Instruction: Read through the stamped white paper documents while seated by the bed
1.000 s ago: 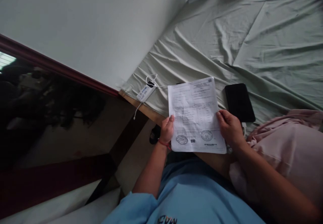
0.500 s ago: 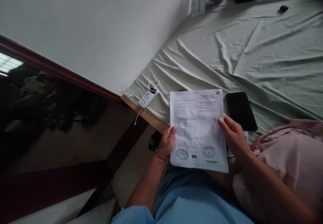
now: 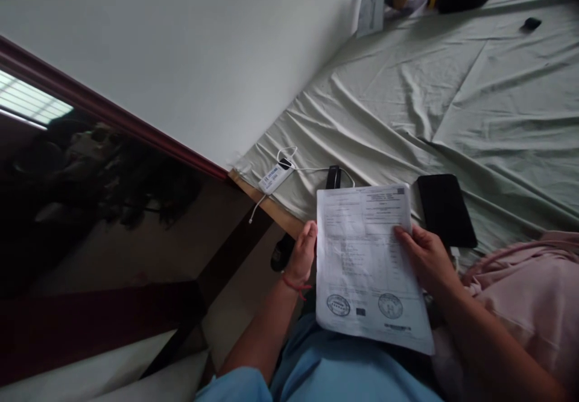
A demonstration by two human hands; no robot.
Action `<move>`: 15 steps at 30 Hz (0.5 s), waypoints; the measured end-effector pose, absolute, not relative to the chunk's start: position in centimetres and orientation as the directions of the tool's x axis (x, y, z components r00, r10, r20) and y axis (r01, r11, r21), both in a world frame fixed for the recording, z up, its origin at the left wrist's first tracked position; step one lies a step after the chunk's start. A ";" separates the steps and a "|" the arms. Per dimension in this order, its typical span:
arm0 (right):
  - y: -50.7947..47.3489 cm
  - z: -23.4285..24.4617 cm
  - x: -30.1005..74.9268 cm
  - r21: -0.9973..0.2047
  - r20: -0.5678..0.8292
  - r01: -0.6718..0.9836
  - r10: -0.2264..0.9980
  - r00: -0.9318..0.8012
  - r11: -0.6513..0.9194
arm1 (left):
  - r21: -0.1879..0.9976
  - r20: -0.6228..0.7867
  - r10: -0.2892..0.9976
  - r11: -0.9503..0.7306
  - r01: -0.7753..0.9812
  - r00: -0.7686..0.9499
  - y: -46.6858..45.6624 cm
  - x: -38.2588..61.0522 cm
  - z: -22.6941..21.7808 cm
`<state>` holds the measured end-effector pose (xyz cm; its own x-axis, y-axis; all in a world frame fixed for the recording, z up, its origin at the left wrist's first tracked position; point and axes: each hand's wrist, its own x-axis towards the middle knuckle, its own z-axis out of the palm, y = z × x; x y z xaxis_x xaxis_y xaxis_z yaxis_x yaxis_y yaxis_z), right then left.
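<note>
My right hand (image 3: pixel 429 257) grips a printed paper document (image 3: pixel 366 263) by its right edge, thumb on the front and the other fingers hidden behind. Two round stamps and small dark codes mark the lower part of the page. My left hand (image 3: pixel 304 254) stands at the document's left edge with its fingers fairly straight and its thumb off the front. It looks to be against the edge rather than pinching it. A red string circles the left wrist. Whether the document is one sheet or several is hard to tell.
On the pale green bedsheet (image 3: pixel 488 112) lie a black tablet (image 3: pixel 446 210), a small black device (image 3: pixel 333 177) and a white power strip (image 3: pixel 275 177) with cables. Pink cloth (image 3: pixel 529 293) is at the right. A wooden edge (image 3: pixel 266 206) borders the bed beside the white wall (image 3: pixel 181 58).
The document has come lower and closer to my body, uncovering the small black device. My left thumb has left the page's front; my right hand keeps its grip. The view has shifted slightly.
</note>
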<state>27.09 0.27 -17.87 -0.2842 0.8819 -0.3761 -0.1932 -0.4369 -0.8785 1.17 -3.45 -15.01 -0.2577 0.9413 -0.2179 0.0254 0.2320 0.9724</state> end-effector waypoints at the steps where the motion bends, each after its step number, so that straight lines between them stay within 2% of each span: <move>1: 0.2 -17.8 27.0 -0.886 -0.374 -0.162 0.877 -0.301 -0.434 | 0.972 -0.213 0.936 0.233 0.039 -0.281 -2.8 1.1 -15.2; 5: 0.2 -17.3 26.9 -0.929 -0.340 -0.028 0.880 -0.331 -0.369 | 0.941 -0.160 0.933 0.243 0.236 -0.324 -1.3 1.0 -16.2; 7: 0.3 -17.2 27.0 -0.943 -0.326 0.033 0.897 -0.300 -0.331 | 0.936 -0.143 0.937 0.232 0.264 -0.318 -1.3 1.0 -16.6; 12: 0.8 -17.3 27.4 -0.954 -0.231 0.236 0.954 -0.190 -0.184 | 0.957 -0.268 0.928 0.288 0.044 -0.258 -1.9 1.2 -16.5; 15: 1.0 -17.3 27.5 -0.907 -0.215 0.401 0.962 -0.171 -0.131 | 0.946 -0.312 0.916 0.324 0.005 -0.251 -1.8 1.2 -16.5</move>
